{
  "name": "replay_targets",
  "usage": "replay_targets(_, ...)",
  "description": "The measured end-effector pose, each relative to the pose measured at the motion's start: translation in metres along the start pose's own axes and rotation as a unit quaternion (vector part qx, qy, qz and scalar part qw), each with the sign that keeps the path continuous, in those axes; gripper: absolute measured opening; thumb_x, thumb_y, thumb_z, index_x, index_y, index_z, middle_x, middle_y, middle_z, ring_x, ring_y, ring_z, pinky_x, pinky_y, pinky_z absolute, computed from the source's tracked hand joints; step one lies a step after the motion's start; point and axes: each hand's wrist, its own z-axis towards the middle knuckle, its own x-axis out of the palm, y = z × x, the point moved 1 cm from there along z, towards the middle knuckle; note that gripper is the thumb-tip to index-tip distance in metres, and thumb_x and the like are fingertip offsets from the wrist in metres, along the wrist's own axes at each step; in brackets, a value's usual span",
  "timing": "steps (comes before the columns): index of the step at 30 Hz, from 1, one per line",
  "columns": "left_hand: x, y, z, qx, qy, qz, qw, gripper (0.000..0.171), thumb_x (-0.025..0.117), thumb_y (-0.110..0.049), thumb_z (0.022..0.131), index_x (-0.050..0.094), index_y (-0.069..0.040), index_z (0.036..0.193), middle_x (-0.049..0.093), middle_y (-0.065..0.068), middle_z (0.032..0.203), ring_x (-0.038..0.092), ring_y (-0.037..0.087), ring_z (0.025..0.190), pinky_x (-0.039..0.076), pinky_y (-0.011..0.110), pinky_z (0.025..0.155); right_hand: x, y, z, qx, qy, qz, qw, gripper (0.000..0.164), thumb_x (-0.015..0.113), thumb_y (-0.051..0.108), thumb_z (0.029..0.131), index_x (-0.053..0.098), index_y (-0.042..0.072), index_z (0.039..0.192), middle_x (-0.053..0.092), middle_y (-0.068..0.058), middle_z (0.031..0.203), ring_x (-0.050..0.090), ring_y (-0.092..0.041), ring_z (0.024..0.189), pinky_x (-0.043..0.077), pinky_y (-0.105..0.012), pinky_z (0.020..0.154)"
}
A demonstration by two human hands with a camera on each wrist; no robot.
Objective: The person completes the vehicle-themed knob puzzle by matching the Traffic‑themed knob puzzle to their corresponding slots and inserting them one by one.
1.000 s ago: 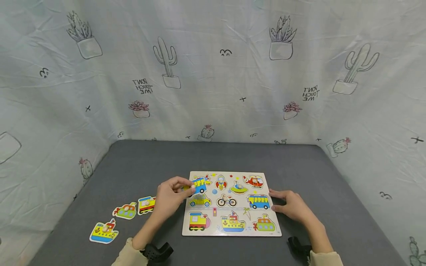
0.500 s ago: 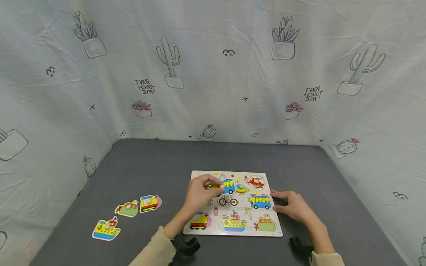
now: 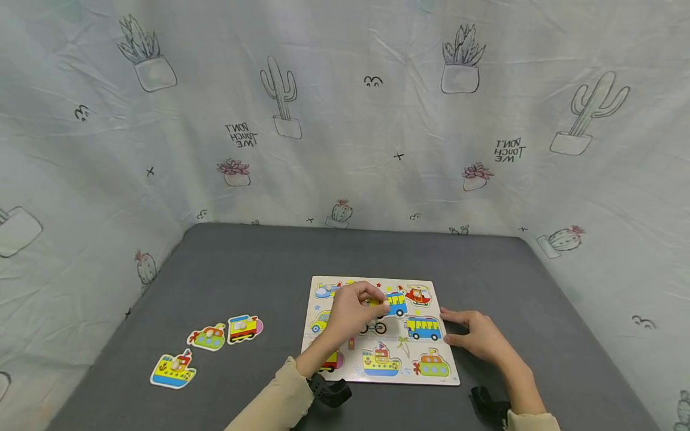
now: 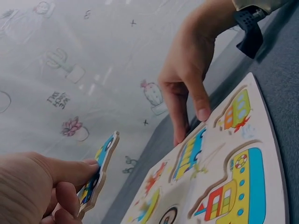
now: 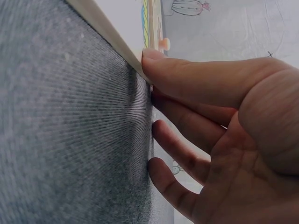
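Moved rightward, the left hand (image 3: 351, 310) pinches a thin wooden bus (image 3: 398, 304); the right hand (image 3: 477, 336), spread, touches the flat board (image 3: 353, 363).

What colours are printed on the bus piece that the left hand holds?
The bus piece is mainly blue and yellow; the head view shows it best.

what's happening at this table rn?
A person's left hand pinches a bus piece above a puzzle board, not yet in the bus recess. Their right hand touches the board's right edge with thumb and forefinger. Three pieces lie on the table to the board's left: ship, submarine and train.
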Motion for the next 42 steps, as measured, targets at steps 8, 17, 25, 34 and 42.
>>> replay_targets(8, 0.017, 0.006, 0.003, -0.011, 0.018, 0.015, 0.9997, 0.013, 0.083, -0.011, 0.08, 0.073, -0.012, 0.087, 0.071, -0.009, 0.077, 0.059, 0.011, 0.065, 0.04, 0.026, 0.062, 0.001, -0.001, 0.0, -0.002, 0.0, 0.003, 1.0, 0.058, 0.083, 0.017, 0.079, 0.063, 0.005, 0.132, 0.055, -0.013, 0.138, 0.041, -0.046, 0.131, 0.034, -0.064, 0.098)
replay_targets(17, 0.032, 0.01, 0.005, -0.022, 0.046, 0.039, 0.9979, 0.013, 0.083, -0.011, 0.08, 0.072, -0.013, 0.087, 0.069, -0.012, 0.077, 0.061, 0.005, 0.064, 0.046, 0.027, 0.064, 0.0, -0.004, 0.0, -0.014, 0.002, 0.006, 1.0, 0.058, 0.083, 0.017, 0.08, 0.062, 0.004, 0.132, 0.055, -0.014, 0.138, 0.042, -0.045, 0.13, 0.035, -0.063, 0.098)
replay_targets(25, 0.041, 0.012, 0.008, -0.003, 0.059, 0.067, 0.996, 0.012, 0.083, -0.009, 0.08, 0.072, -0.013, 0.085, 0.068, -0.013, 0.078, 0.063, 0.0, 0.077, 0.047, 0.026, 0.076, -0.003, -0.003, 0.002, -0.026, 0.008, 0.007, 1.0, 0.057, 0.082, 0.017, 0.081, 0.062, 0.003, 0.132, 0.054, -0.013, 0.138, 0.042, -0.045, 0.131, 0.034, -0.063, 0.099)
replay_targets(34, 0.058, 0.016, 0.008, -0.02, 0.083, 0.091, 0.9922, 0.013, 0.084, -0.014, 0.08, 0.072, -0.018, 0.084, 0.067, -0.017, 0.079, 0.063, 0.0, 0.085, 0.047, 0.028, 0.085, -0.002, -0.003, 0.0, -0.044, 0.006, 0.002, 0.999, 0.054, 0.082, 0.017, 0.081, 0.064, 0.004, 0.13, 0.055, -0.014, 0.137, 0.044, -0.044, 0.129, 0.036, -0.062, 0.098)
replay_targets(42, 0.069, 0.019, 0.009, -0.022, 0.079, 0.09, 0.9926, 0.013, 0.084, -0.013, 0.08, 0.072, -0.016, 0.084, 0.068, -0.015, 0.078, 0.064, -0.001, 0.083, 0.047, 0.03, 0.087, -0.002, -0.005, 0.001, -0.042, 0.006, 0.005, 0.999, 0.053, 0.082, 0.017, 0.081, 0.064, 0.004, 0.13, 0.055, -0.013, 0.138, 0.043, -0.045, 0.13, 0.035, -0.063, 0.098)
